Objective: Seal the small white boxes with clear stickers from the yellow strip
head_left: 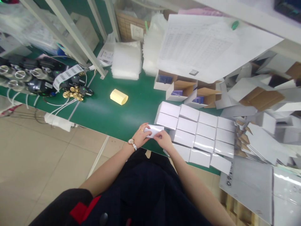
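Note:
A small white box (154, 129) is held near the bench's front edge between both hands. My left hand (141, 135), with a ring and a wristwatch (132, 143), grips its left end, fingers curled over the top. At the lower right side my right hand (164, 139) pinches the box, its fingertips partly hidden. Just right of the hands, several closed white boxes (186, 125) lie in rows, and my right forearm passes over the nearest ones.
Open white boxes (176, 94) with blue contents stand behind the rows. A yellow paper piece (118, 97) lies on the green bench (98, 110). Black devices with brass fittings (74, 93) sit left, near a metal frame post (77, 40). Unfolded boxes (256, 94) crowd the right.

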The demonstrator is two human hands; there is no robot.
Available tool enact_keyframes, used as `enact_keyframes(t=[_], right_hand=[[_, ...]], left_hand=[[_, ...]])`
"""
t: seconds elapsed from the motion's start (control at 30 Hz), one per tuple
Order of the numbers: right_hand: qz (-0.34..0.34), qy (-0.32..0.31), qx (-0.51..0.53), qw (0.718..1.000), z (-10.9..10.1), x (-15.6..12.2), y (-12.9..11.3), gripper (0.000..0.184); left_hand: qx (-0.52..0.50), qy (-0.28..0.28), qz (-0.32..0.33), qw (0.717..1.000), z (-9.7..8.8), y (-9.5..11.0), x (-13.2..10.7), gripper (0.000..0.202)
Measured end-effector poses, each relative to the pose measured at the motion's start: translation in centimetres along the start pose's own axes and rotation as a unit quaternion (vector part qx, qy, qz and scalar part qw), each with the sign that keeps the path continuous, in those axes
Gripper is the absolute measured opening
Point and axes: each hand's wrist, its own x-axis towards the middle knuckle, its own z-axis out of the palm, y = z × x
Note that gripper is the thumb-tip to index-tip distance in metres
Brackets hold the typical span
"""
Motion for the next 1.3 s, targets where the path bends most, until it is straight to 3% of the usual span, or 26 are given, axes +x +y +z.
enact_keyframes(t=[0.37,0.57,0.7,0.87,1.03,1.13,1.3], right_hand=[[0.027,0.005,-0.117,0.993,0.1,-0.4,-1.8,0.011],[0.025,0.016,-0.117,0.993,0.3,-0.6,-1.9,0.012],[0.022,0.015,-0.122,0.992,0.3,-0.8,-2.1,0.012],[0.017,0.017,-0.126,0.992,0.2,-0.8,-2.2,0.012],[0.028,0.016,-0.055,0.998,-0.1,-0.7,-1.6,0.004],[0.043,0.024,-0.012,0.999,-0.1,-0.6,-1.3,0.013],[0.004,0.031,-0.078,0.996,0.1,-0.4,-1.2,0.015]], left_hand=[[-0.010,0.004,0.006,1.000,-0.2,0.3,0.1,0.004],[-0.026,-0.019,0.005,0.999,-1.2,0.5,0.2,0.020],[-0.032,0.000,-0.013,0.999,-1.2,0.9,0.4,0.006],[-0.024,0.012,-0.023,0.999,-0.7,1.0,0.6,0.009],[-0.020,0.012,-0.023,0.999,-0.6,0.9,0.7,0.008],[-0.022,0.015,-0.027,0.999,-0.6,0.9,0.7,0.008],[-0.020,0.014,-0.029,0.999,-0.5,0.9,0.8,0.010]])
